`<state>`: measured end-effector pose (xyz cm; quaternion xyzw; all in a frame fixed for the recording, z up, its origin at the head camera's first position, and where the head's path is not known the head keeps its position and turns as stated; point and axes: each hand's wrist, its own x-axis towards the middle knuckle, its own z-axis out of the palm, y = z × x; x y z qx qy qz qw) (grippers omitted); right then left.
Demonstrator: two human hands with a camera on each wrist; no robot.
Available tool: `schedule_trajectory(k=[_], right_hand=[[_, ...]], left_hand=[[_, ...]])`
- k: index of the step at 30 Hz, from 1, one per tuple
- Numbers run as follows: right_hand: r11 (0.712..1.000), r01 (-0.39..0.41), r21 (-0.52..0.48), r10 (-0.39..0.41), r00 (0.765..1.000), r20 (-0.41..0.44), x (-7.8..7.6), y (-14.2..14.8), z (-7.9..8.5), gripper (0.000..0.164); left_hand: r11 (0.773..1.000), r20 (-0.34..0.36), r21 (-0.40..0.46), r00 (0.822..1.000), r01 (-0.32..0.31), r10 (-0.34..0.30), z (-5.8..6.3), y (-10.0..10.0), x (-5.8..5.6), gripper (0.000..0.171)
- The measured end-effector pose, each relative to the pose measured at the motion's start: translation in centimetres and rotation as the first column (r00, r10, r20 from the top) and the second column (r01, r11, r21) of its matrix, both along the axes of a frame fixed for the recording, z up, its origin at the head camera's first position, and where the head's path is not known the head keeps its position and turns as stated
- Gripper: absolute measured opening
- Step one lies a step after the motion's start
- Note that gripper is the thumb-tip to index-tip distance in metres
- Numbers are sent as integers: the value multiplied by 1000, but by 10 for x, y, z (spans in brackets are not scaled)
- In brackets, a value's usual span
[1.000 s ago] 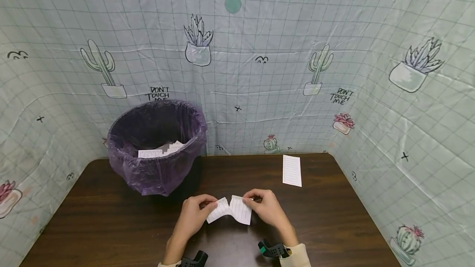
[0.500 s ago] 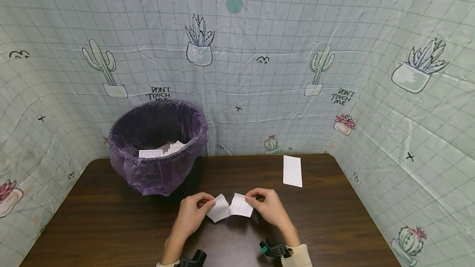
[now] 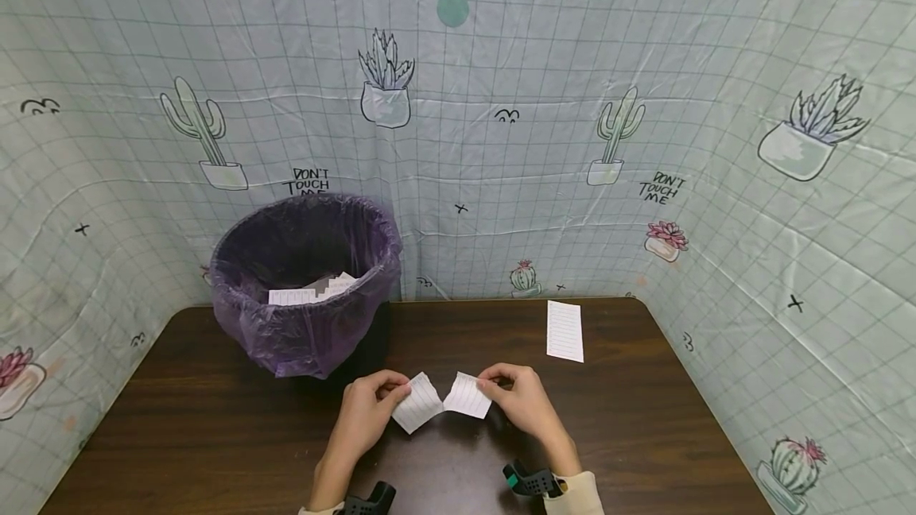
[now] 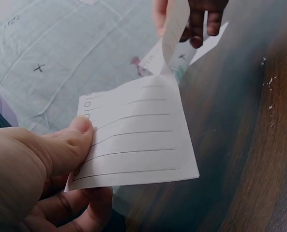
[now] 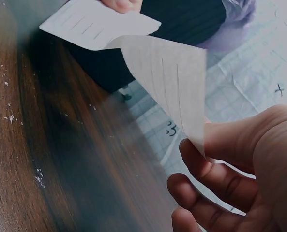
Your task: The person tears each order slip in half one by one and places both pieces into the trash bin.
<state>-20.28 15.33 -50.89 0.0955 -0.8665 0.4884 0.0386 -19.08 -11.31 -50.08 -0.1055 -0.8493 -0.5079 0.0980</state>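
A lined paper sheet [image 3: 417, 404] with small checkboxes is torn most of the way across, its two halves still meeting at a narrow strip near the bottom. My left hand [image 3: 367, 410] pinches the left half between thumb and fingers; in the left wrist view the thumb presses on the paper [image 4: 128, 135] along its checkbox edge. The right half is pinched by my right hand [image 3: 525, 404], and in the right wrist view that half of the paper [image 5: 167, 82] twists up from the join. Both hands hold the sheet above the table.
A bin [image 3: 308, 340] lined with a purple bag stands at the back left, with several paper pieces [image 3: 293, 296] inside. Another lined sheet [image 3: 565, 331] lies at the back right of the dark wooden table [image 3: 215, 435]. Small paper crumbs [image 5: 39, 179] dot the tabletop. A patterned curtain surrounds the table.
The tear has widened as my hands have drawn slightly apart, and the two halves now tilt away from each other more. The bin and the other sheet have stayed put.
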Motion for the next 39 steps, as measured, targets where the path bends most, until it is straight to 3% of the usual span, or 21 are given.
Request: schedule_trajectory(k=[15, 22, 30, 39], right_hand=[[1000, 19, -5, -19, 1000, -25, 0, 5, 0, 5], [996, 72, -43, -73, 997, -10, -1, 11, 1, 7], [997, 67, -49, -68, 998, -12, -1, 15, 1, 9], [997, 75, -32, -75, 997, -20, -1, 15, 1, 7]], left_hand=[[1000, 2, -2, 1000, -31, 31, 4, -5, 1, 4], [998, 11, -8, 998, -64, 64, 6, -8, 2, 6], [999, 31, -3, 998, -49, 49, 6, -8, 2, 4], [998, -1, -11, 998, -61, 61, 5, -9, 1, 6]])
